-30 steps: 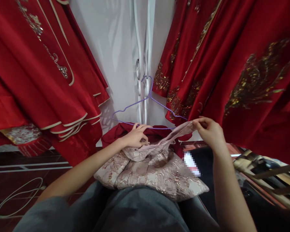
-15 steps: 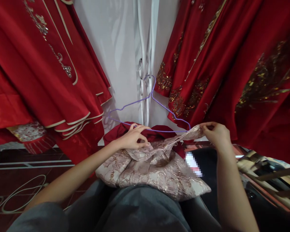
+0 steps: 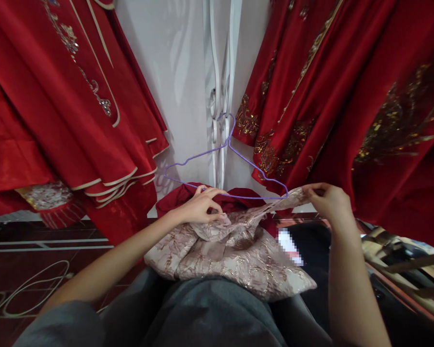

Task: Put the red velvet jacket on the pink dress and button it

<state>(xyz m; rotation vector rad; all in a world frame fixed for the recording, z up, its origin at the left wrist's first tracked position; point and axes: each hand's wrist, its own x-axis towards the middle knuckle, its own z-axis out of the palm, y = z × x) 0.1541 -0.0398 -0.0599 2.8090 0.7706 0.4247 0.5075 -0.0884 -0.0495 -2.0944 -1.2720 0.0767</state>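
Observation:
A pink brocade garment (image 3: 235, 262) with a metallic pattern lies bunched across my lap. My left hand (image 3: 202, 207) pinches a fold of it near the middle, with some fingers stretched over the lower bar of a purple wire hanger (image 3: 195, 155). Up at the right, my right hand (image 3: 327, 197) grips a narrow end of the same cloth, pulled taut and sloping down toward the middle. The hanger stands upright behind the garment, its right corner beside the stretched cloth. Whether the hanger is inside the garment I cannot tell.
Red embroidered dresses hang at the left (image 3: 94, 120) and right (image 3: 296, 91). White metal scrollwork (image 3: 214, 62) rises between them. Dark red cloth (image 3: 173, 197) lies behind the garment. A white cable (image 3: 36, 284) coils on the tiled floor, and a black item (image 3: 311, 241) sits at the right.
My right hand has shifted slightly to the right, still holding the cloth end. My left hand keeps its pinch, and the garment lies almost the same.

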